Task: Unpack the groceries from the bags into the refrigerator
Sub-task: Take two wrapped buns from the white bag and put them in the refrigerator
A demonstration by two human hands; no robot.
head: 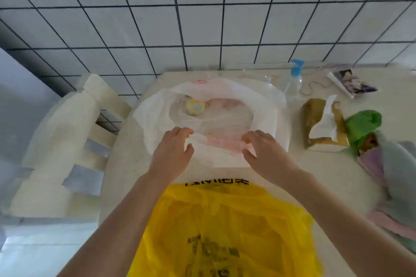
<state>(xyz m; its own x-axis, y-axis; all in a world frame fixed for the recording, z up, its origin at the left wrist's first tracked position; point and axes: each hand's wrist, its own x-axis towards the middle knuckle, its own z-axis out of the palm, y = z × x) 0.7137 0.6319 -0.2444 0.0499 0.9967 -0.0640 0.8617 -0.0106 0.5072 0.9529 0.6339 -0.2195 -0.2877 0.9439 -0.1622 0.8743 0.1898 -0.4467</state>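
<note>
The white bag (157,117) lies open on the pale counter (126,164), in the middle of the scene just beyond both hands. Inside it, through thin clear wrapping, shows a pinkish package (227,117) and, on its far left, a small round yellow item (195,107); what either one is cannot be told through the plastic. The left hand (173,153) rests on the near left rim of the bag, fingers loosely curled and a little apart, thumb held away from them, touching the plastic. The right hand (265,153) sits at the near right rim, its fingers bent and pinching a fold of the thin plastic against the thumb. Nearer than the hands, a yellow bag (225,227) with dark print lies flat on the counter between the forearms. To the right stand a tissue box (324,126) with a tissue sticking up, a green bag (362,123) just beside it, and farther off a clear spray bottle (295,81) with a blue top. A tiled wall (202,18) rises behind the counter.
</note>
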